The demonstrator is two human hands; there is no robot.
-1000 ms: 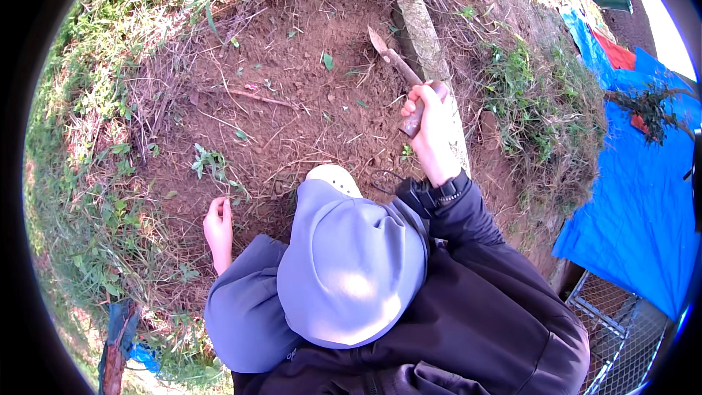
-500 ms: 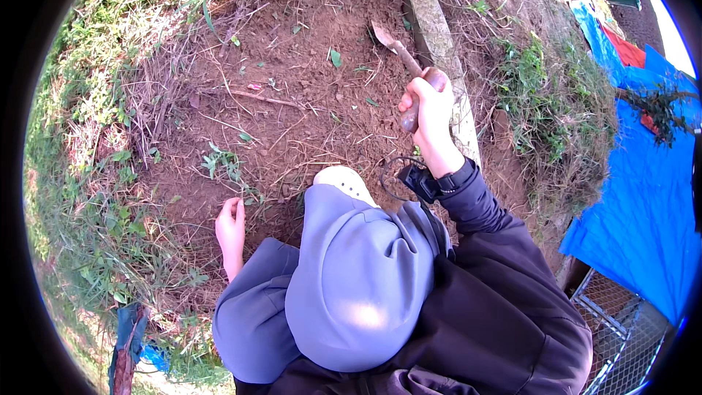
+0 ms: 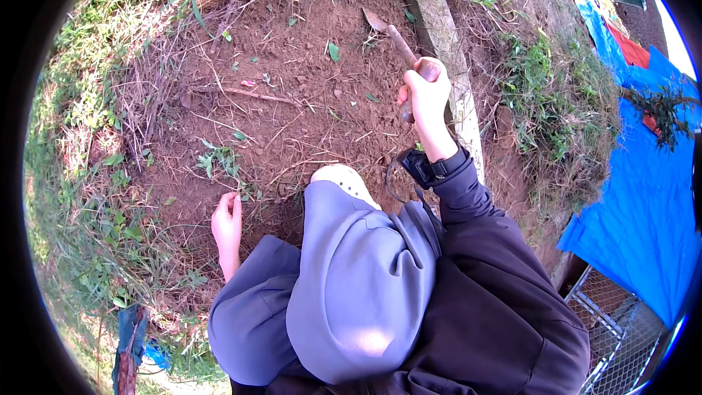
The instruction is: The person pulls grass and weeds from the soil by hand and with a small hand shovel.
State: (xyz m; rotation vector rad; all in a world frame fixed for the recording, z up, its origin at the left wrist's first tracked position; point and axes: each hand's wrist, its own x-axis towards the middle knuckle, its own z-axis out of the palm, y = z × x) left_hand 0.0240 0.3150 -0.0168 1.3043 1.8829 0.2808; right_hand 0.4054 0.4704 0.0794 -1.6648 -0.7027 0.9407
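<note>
My right hand (image 3: 428,95) is closed round the crosswise handle of a hand trowel (image 3: 401,44). The trowel's worn, pointed blade angles away toward the far left, over loose brown soil (image 3: 322,80) beside a long concrete edging (image 3: 442,36). Whether the blade touches the soil I cannot tell. Near my left knee, my left hand (image 3: 227,227) hangs low with loosely bent fingers and nothing visible in it. Just beyond its fingertips is a small leafy weed (image 3: 219,159).
A pale clog (image 3: 344,181) shows between my hands. A dry stick (image 3: 263,95) and scattered stems lie on the soil. Grass (image 3: 95,197) borders the left, weeds (image 3: 541,95) the right. Farther right are a blue tarp (image 3: 643,205) and wire mesh (image 3: 603,314).
My right hand and the trowel have shifted slightly away and to the left, with the blade moving farther out. My left hand has hardly moved.
</note>
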